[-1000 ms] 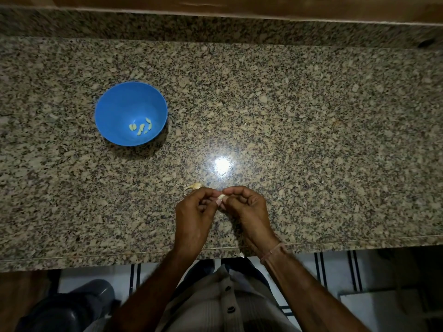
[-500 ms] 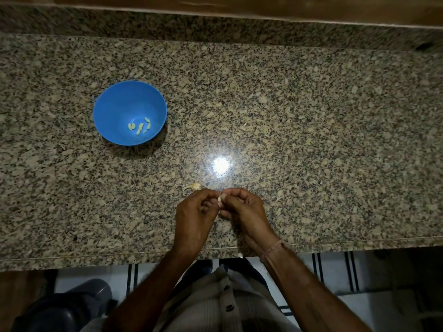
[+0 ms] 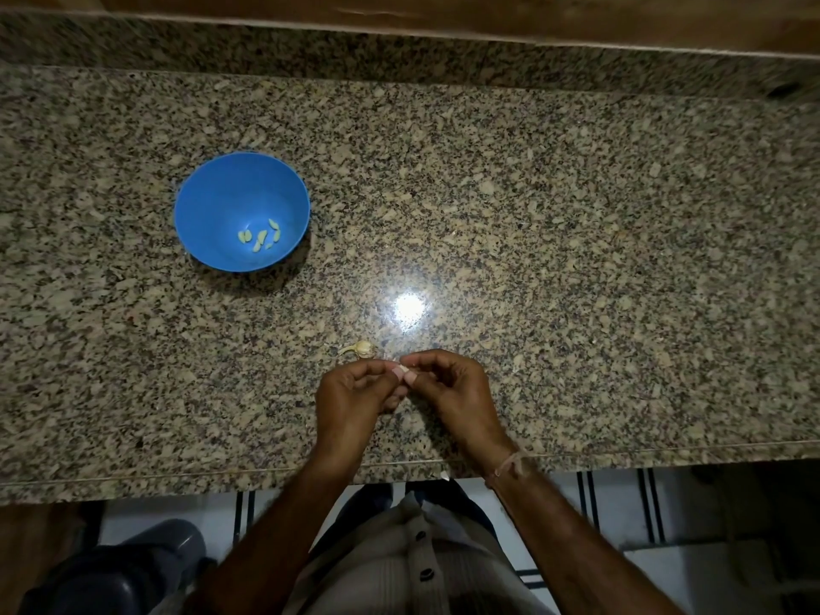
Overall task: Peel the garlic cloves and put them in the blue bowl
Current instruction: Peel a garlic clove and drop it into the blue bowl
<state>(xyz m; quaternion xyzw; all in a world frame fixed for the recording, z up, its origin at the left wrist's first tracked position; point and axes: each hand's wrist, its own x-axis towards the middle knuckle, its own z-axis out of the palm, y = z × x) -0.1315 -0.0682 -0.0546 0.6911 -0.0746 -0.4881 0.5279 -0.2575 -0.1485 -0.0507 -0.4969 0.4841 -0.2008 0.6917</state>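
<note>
Counter (image 3: pixel 577 259): speckled granite, with a bright light glare (image 3: pixel 409 306) near the middle front.

Left hand (image 3: pixel 350 401): over the front part of the counter, fingers curled, thumb and fingertips pinching a garlic clove (image 3: pixel 404 371).

Right hand (image 3: pixel 452 392): facing the left hand, fingers curled, fingertips pinching the same clove from the other side. A thin thread (image 3: pixel 510 463) circles this wrist.

Garlic clove: held between the two sets of fingertips above the counter, just nearer than the glare. Only a small pale part shows between the fingers. The long axis and pointed end cannot be determined.

Garlic piece (image 3: pixel 360 349): lies on the counter just beyond the left hand's fingertips, apart from them. Long axis runs roughly parallel to the counter's front edge. The rounded end is to the right and the thin stalk points left.

Blue bowl (image 3: pixel 213 201): upright on the counter, well apart from the hands, to the far left. Several peeled cloves (image 3: pixel 259 239) lie on its bottom, toward the near right side, with long axes in mixed directions.

A small pale scrap (image 3: pixel 443 476) sits at the counter's front edge, between the forearms.

Below the edge: a buttoned shirt (image 3: pixel 412 561) and a dark container (image 3: pixel 120 574) on the floor at the left.
</note>
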